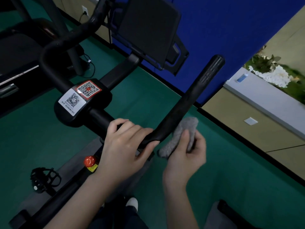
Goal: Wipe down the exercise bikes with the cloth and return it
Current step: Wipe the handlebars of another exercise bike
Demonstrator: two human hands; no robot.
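Note:
A black exercise bike's handlebar (194, 96) runs from the middle of the view up to the right. My left hand (125, 146) grips the bar at its bend near the stem. My right hand (186, 156) holds a grey cloth (183, 134) pressed against the underside of the right handlebar arm, just beside my left hand. Two QR-code stickers (79, 95) sit on the bar's centre block. The bike's dark screen (148, 28) stands tilted above.
A red knob (90, 160) and a black pedal (42, 179) lie lower left on the bike frame. A treadmill (19, 60) stands at left. A blue wall panel (231, 30) and a ledge with a blue spray bottle (241, 77) are at right. Green floor all around.

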